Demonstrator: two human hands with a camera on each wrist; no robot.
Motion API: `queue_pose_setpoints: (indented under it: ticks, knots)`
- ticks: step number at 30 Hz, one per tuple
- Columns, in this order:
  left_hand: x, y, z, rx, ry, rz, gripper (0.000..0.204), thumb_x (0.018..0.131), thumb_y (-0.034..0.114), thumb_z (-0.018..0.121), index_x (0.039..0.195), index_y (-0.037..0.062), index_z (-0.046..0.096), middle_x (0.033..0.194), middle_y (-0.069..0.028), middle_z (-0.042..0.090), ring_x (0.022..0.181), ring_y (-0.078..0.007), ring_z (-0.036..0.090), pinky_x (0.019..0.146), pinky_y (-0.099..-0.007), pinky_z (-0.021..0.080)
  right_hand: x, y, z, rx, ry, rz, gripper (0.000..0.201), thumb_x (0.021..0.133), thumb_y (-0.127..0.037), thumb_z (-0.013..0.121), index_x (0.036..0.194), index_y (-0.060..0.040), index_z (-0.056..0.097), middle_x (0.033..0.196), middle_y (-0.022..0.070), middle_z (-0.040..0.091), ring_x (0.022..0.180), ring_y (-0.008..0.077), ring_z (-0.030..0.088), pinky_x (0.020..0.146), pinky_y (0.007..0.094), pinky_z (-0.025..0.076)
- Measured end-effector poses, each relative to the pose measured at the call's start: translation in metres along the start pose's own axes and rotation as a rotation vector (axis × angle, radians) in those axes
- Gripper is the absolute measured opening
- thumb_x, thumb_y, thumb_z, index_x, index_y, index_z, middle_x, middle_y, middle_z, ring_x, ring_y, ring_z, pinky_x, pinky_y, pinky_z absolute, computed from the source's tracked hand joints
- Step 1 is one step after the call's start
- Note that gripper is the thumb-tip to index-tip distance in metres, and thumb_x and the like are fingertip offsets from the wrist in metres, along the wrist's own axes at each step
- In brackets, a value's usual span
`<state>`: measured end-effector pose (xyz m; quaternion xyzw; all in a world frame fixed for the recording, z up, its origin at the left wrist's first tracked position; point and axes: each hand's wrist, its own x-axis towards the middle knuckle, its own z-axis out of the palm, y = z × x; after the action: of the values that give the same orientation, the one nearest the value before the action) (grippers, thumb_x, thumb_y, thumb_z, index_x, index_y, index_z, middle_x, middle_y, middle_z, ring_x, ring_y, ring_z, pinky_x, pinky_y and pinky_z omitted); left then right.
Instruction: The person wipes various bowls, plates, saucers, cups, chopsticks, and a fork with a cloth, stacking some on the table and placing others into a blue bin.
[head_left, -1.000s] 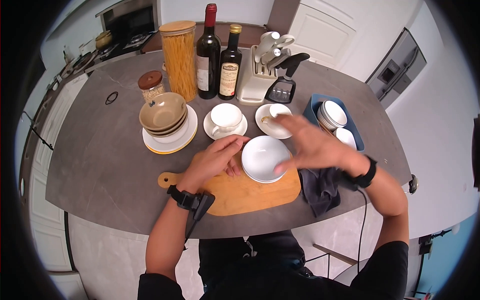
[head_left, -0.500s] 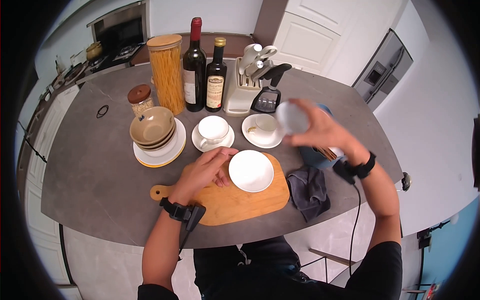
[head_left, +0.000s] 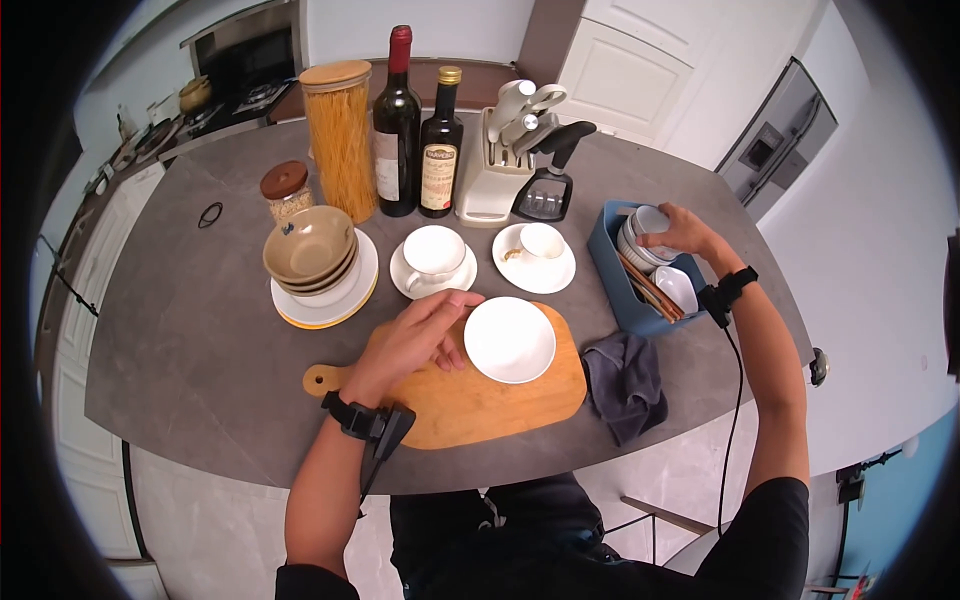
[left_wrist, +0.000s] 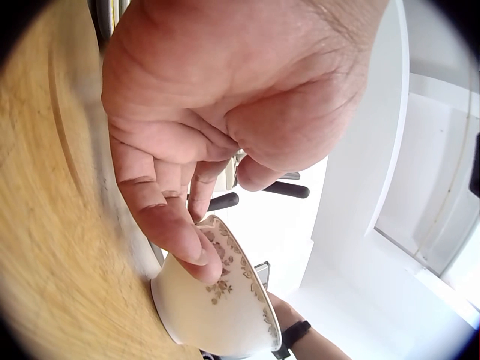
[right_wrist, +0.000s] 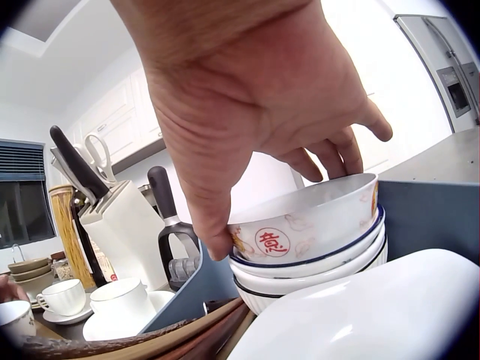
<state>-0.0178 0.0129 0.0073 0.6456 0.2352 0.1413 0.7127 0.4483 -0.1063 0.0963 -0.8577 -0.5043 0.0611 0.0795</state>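
In the head view a white bowl (head_left: 510, 340) sits on the wooden cutting board (head_left: 440, 410). The left wrist view reveals the floral band on this bowl (left_wrist: 225, 307). My left hand (head_left: 422, 335) is beside it, relaxed fingers touching its side. At the right, my right hand (head_left: 685, 232) holds another white bowl (right_wrist: 300, 225), thumb on the near side and fingers across the far rim. That bowl, marked with a red emblem, rests slightly tilted on the stacked bowls (right_wrist: 307, 281) inside the blue bin (head_left: 610, 270).
The bin also holds chopsticks (head_left: 648, 285) and a white dish (head_left: 676, 288). A dark cloth (head_left: 625, 385) lies beside the board. Cups on saucers (head_left: 434, 255), stacked brown bowls (head_left: 310, 245), bottles (head_left: 397, 150), a pasta jar (head_left: 340, 140) and a knife block (head_left: 495, 180) stand behind.
My right hand has lifted a bowl from the one on the board and carried it right onto the stack in the bin. My left hand has stayed by the bowl on the board.
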Motion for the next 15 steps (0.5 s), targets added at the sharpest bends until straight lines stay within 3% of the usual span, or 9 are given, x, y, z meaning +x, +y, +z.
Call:
queue_pose_setpoints:
  ticks: [3, 6, 8, 10, 12, 14, 15]
  knots:
    - [-0.002, 0.002, 0.001, 0.003, 0.003, -0.003, 0.049, 0.11, 0.043, 0.038, 0.135, 0.0067, 0.059, 0.101, -0.0042, 0.067, 0.069, -0.0096, 0.066, 0.063, -0.0237, 0.051, 0.004, 0.003, 0.003, -0.014, -0.011, -0.046, 0.109, 0.061, -0.067, 0.086, 0.13, 0.0125, 0.058, 0.124, 0.0323, 0.064, 0.118, 0.0402, 0.064, 0.102, 0.0409, 0.051]
    - [-0.002, 0.002, -0.001, 0.013, 0.006, -0.008, 0.047, 0.111, 0.041, 0.037, 0.135, 0.0072, 0.058, 0.101, -0.0047, 0.067, 0.071, -0.0096, 0.066, 0.064, -0.0243, 0.051, -0.003, -0.01, 0.002, -0.175, 0.19, -0.109, 0.11, 0.064, -0.068, 0.086, 0.135, 0.0099, 0.054, 0.138, 0.0315, 0.053, 0.129, 0.0403, 0.055, 0.108, 0.0441, 0.046]
    - [0.001, -0.001, -0.002, 0.057, -0.01, -0.019, 0.046, 0.111, 0.04, 0.036, 0.136, 0.0076, 0.058, 0.101, -0.0051, 0.068, 0.071, -0.0097, 0.066, 0.064, -0.0245, 0.052, -0.036, -0.071, 0.002, -0.084, 0.194, -0.286, 0.101, 0.07, -0.057, 0.088, 0.139, 0.0069, 0.051, 0.141, 0.0273, 0.053, 0.132, 0.0398, 0.053, 0.11, 0.044, 0.044]
    - [0.0, -0.003, -0.001, 0.033, 0.005, -0.005, 0.046, 0.111, 0.041, 0.036, 0.136, 0.0078, 0.058, 0.104, -0.0057, 0.067, 0.072, -0.0101, 0.066, 0.064, -0.0246, 0.052, -0.086, -0.149, 0.011, 0.078, 0.019, -0.446, 0.098, 0.071, -0.051, 0.089, 0.142, 0.0047, 0.048, 0.144, 0.0255, 0.051, 0.133, 0.0398, 0.051, 0.113, 0.0438, 0.041]
    - [0.0, -0.005, 0.0, 0.015, 0.014, 0.015, 0.047, 0.111, 0.041, 0.036, 0.137, 0.0079, 0.057, 0.106, -0.0063, 0.067, 0.072, -0.0106, 0.067, 0.064, -0.0246, 0.052, -0.124, -0.196, 0.036, 0.094, -0.145, -0.595, 0.109, 0.071, -0.053, 0.089, 0.148, 0.0067, 0.039, 0.149, 0.0297, 0.043, 0.142, 0.0402, 0.041, 0.119, 0.0449, 0.032]
    - [0.003, -0.009, -0.004, -0.012, 0.007, 0.034, 0.051, 0.111, 0.043, 0.036, 0.138, 0.0049, 0.055, 0.127, -0.0156, 0.063, 0.074, -0.0145, 0.071, 0.066, -0.0254, 0.056, -0.143, -0.219, 0.069, 0.073, -0.141, -0.787, 0.117, 0.068, -0.056, 0.088, 0.148, 0.0085, 0.033, 0.146, 0.0365, 0.039, 0.14, 0.0485, 0.038, 0.117, 0.0479, 0.035]
    - [0.004, -0.01, -0.005, -0.006, 0.0, 0.042, 0.051, 0.111, 0.043, 0.036, 0.138, 0.0049, 0.055, 0.127, -0.0156, 0.063, 0.074, -0.0145, 0.071, 0.066, -0.0254, 0.056, -0.148, -0.226, 0.081, 0.076, -0.137, -0.789, 0.112, 0.069, -0.05, 0.089, 0.148, 0.0065, 0.034, 0.143, 0.0315, 0.043, 0.137, 0.0474, 0.04, 0.115, 0.0501, 0.035]
